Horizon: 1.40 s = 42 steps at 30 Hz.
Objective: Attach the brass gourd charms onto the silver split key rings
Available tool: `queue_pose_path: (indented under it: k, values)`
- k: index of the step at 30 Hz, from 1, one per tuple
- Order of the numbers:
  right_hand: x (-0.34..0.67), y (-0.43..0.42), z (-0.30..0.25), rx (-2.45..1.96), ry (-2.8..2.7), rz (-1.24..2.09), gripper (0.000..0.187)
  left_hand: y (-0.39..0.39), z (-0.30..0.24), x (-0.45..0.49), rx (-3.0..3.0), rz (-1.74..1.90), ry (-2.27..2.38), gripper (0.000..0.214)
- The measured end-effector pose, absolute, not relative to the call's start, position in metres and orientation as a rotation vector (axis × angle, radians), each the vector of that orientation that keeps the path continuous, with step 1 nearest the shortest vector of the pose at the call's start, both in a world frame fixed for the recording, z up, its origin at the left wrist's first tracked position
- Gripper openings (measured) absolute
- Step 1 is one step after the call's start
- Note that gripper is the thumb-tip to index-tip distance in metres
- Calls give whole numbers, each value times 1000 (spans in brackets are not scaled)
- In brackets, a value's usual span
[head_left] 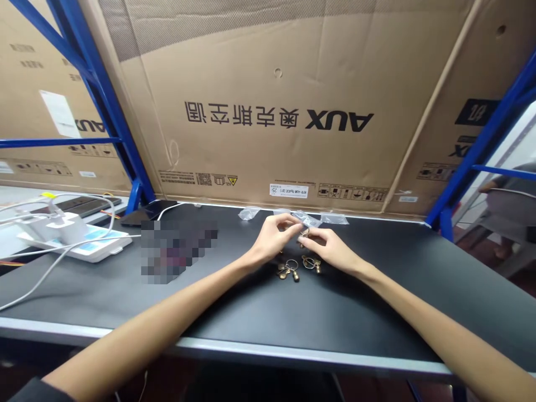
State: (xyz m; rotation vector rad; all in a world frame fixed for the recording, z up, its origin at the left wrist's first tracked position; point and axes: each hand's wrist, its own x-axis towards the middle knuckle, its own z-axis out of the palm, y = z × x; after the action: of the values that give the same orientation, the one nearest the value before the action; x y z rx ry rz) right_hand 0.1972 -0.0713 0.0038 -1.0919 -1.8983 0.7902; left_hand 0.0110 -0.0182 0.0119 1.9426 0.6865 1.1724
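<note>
My left hand (274,238) and my right hand (329,249) meet above the black tabletop (335,301), their fingertips pinching a small brass key ring (303,233) between them. A crumpled transparent plastic bag (306,219) lies just behind my fingertips and may touch them. Below my hands rest two brass key rings with small charms, one (288,271) nearer my left hand and one (312,264) nearer my right. Smaller transparent bags (249,213) lie along the table's back edge.
A pixelated patch (178,251) hides part of the tabletop to the left. Beyond it are a black phone (146,212), white chargers (62,228) and cables on a white tray (79,247). Cardboard AUX boxes (276,95) stand in blue shelving (104,100) behind. A seated person's arm (502,181) shows at right.
</note>
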Motion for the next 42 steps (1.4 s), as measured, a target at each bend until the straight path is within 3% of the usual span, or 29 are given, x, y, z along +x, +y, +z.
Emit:
queue_pose_path:
  k: [6,20,27,42]
  values:
    - [199,-72,6,-1101,-1901,711,26,-22,19,10,1821,1077,781,22]
    - [191,-76,3,-1222,-1794,347,24,-22,19,11,1659,927,830,43]
    - [191,-78,5,-1204,-1916,390,32,-22,15,11,1548,848,734,51]
    - [194,-78,8,-1184,-1867,461,34,-17,14,6,1435,812,584,36]
